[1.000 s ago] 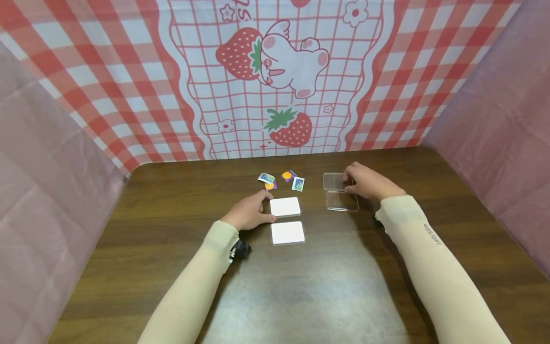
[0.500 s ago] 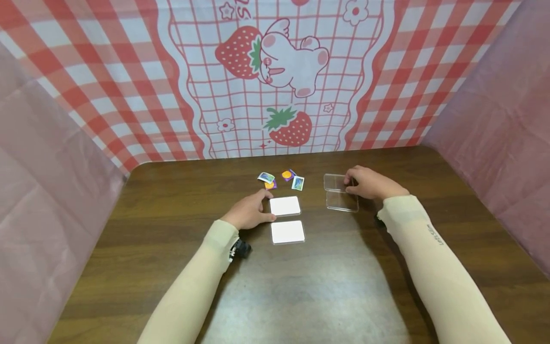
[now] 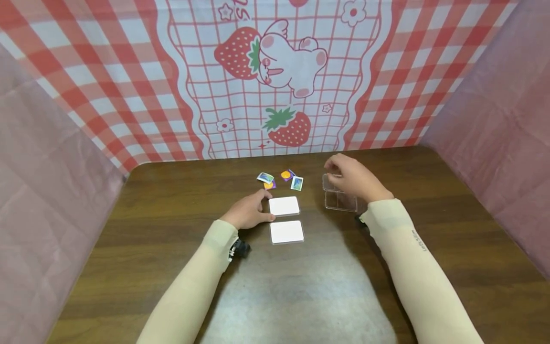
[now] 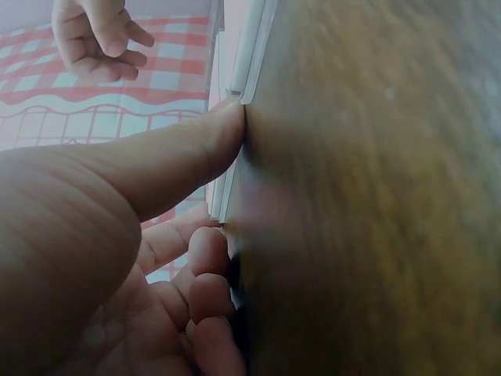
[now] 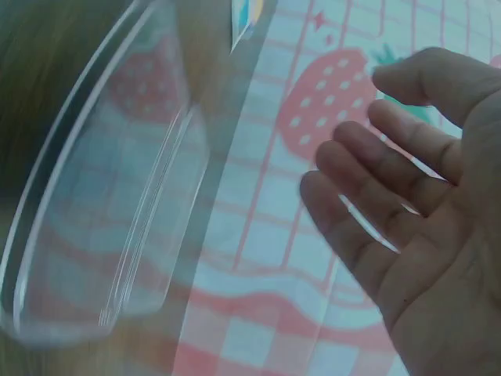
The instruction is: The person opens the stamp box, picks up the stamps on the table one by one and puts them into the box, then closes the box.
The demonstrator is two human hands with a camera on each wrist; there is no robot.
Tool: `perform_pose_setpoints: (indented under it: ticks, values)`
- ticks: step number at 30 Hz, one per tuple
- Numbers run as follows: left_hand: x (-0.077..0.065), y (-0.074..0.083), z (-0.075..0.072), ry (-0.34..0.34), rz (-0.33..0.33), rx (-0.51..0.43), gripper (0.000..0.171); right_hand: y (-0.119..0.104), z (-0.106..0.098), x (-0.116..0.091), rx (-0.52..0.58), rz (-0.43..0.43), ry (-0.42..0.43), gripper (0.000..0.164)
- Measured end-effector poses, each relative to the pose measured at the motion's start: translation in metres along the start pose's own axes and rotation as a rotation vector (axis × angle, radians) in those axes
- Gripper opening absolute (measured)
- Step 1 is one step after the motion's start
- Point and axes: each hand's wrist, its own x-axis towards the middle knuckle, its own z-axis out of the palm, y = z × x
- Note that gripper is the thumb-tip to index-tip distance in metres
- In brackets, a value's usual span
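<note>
My left hand (image 3: 248, 212) rests on the table at the left side of the upper white-faced rectangle (image 3: 284, 206), which has a clear rim. In the left wrist view its thumb (image 4: 200, 149) and a fingertip touch clear plastic edges. A second white rectangle (image 3: 287, 232) lies just nearer. My right hand (image 3: 354, 177) hovers above two clear plastic rectangular pieces, the farther one (image 3: 328, 184) partly hidden beneath it and the nearer one (image 3: 340, 201) below. Nothing is between the right hand's loosely bent fingers (image 5: 352, 223) in the right wrist view.
Several small picture pieces lie behind the white rectangles: a blue-green one (image 3: 265, 178) overlapping an orange-purple one (image 3: 269, 185), another orange-purple one (image 3: 286, 176) and a second blue-green one (image 3: 297, 183). A checked strawberry cloth (image 3: 283, 62) hangs behind the wooden table (image 3: 301, 296).
My right hand has let go of the farther clear piece, risen and shifted left. My left hand and the white rectangles have stayed in place.
</note>
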Motion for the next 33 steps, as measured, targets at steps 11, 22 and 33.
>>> perform_pose_setpoints:
  ticks: [11, 22, 33]
  values:
    - [0.0, -0.003, -0.001, -0.001, -0.005, -0.007, 0.06, -0.042, 0.026, 0.004, -0.053, -0.044, -0.122, 0.038]
    - [0.001, -0.003, -0.002, -0.008, 0.011, -0.008, 0.059, -0.042, 0.031, 0.0, -0.083, -0.081, -0.148, 0.037]
    - [0.002, -0.005, -0.001, -0.01, 0.005, 0.002, 0.059, -0.034, 0.035, 0.001, -0.099, -0.061, -0.16, 0.032]
